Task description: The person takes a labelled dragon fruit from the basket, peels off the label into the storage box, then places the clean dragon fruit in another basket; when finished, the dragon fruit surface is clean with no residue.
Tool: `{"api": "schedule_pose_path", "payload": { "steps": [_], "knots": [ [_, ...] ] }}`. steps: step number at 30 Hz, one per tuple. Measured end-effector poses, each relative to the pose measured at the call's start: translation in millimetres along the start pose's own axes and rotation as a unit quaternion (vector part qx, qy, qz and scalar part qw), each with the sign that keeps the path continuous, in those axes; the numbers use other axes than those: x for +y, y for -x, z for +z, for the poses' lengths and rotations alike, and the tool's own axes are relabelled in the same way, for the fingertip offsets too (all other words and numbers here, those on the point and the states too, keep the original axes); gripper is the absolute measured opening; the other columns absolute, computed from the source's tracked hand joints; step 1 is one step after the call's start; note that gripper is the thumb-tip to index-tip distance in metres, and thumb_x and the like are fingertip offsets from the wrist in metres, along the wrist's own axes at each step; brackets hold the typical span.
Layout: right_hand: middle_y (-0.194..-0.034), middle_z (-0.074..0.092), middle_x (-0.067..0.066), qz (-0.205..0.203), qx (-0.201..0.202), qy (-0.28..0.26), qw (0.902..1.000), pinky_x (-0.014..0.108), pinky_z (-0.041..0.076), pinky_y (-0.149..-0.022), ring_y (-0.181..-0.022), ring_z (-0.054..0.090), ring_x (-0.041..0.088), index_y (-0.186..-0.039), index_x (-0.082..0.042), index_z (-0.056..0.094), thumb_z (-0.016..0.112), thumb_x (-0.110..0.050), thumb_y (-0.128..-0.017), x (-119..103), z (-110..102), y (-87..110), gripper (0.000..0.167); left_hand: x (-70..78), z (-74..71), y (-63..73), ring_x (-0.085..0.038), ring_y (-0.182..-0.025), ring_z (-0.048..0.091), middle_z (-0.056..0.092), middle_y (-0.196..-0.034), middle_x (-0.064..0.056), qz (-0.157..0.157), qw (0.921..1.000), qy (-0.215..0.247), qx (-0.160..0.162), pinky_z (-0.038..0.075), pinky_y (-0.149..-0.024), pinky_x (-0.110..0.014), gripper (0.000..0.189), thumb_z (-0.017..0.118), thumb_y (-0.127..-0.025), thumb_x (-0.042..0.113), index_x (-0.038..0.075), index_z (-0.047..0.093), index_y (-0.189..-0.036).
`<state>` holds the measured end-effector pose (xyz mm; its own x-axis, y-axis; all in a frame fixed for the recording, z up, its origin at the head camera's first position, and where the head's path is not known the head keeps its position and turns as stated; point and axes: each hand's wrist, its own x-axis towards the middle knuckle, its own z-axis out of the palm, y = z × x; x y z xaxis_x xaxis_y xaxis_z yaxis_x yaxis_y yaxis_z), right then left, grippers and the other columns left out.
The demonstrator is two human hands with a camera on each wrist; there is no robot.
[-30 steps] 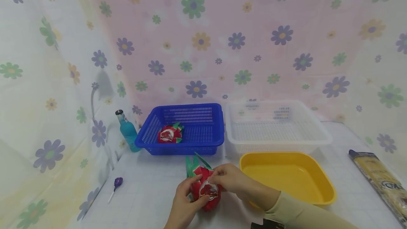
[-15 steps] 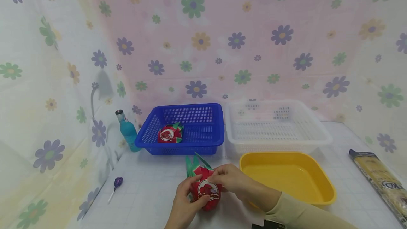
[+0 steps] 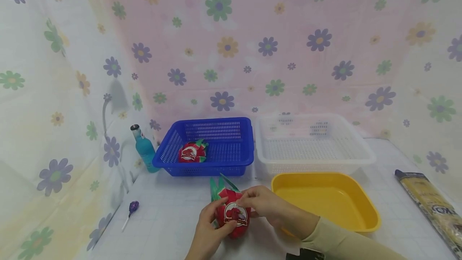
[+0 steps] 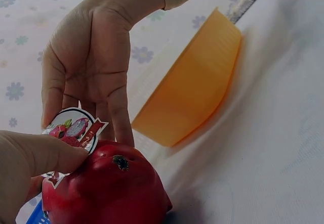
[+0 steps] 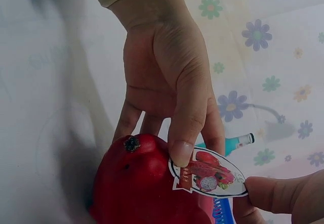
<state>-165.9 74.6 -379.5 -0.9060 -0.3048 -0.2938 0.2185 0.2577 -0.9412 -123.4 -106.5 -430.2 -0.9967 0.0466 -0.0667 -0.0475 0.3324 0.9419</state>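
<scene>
A red dragon fruit (image 3: 228, 194) with green leaf tips lies on the white cloth at the front, between both hands. A round white label (image 3: 236, 214) with a fruit picture and a ribbon is at its face. My left hand (image 3: 209, 226) grips the fruit's left side, the thumb over the label's edge. My right hand (image 3: 263, 204) holds the right side. In the right wrist view its thumb presses the label (image 5: 210, 171), while the other fingers go behind the fruit (image 5: 147, 183). How much of the label sticks to the skin I cannot tell.
Another labelled dragon fruit (image 3: 191, 152) lies in the blue basket (image 3: 205, 169). Right of it stand a white basket (image 3: 314, 165) and a yellow tray (image 3: 361, 200). A blue bottle (image 3: 145, 151) and a lollipop (image 3: 133, 208) are at left, a long packet (image 3: 429, 204) far right.
The label's picture shows more clearly than a second ago, where glare covered part of it. Both hands have stayed almost still on the dragon fruit.
</scene>
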Motion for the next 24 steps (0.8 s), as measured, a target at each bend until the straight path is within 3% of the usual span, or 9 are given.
{"api": "schedule_pose_path", "payload": {
  "steps": [15,24],
  "knots": [
    [-0.130,0.061,0.016,0.008,-0.003,-0.029,0.9996,0.050,0.057,-0.092,-0.119,0.056,0.031,-0.089,0.006,0.069,0.066,-0.012,-0.091,-1.5,-1.5,0.2,0.019,2.5,-3.3,1.9,-0.046,-0.130,0.047,0.041,-0.145,-0.024,0.010,0.9999,0.005,-0.004,0.044,-0.104,-0.063,0.063,0.080,-0.081,0.025,0.016,0.055,-0.138],
    [-0.135,0.058,0.019,-0.001,-0.017,-0.032,0.9994,0.050,0.056,-0.093,-0.127,0.051,0.037,-0.086,0.006,0.069,0.066,-0.014,-0.091,1.6,-4.3,-0.4,0.021,-0.5,-4.4,-1.0,-0.048,-0.130,0.045,0.039,-0.146,-0.024,-0.022,0.9995,0.016,-0.014,0.045,-0.101,-0.063,0.063,0.079,-0.083,0.022,0.019,0.052,-0.140]
  ]
}}
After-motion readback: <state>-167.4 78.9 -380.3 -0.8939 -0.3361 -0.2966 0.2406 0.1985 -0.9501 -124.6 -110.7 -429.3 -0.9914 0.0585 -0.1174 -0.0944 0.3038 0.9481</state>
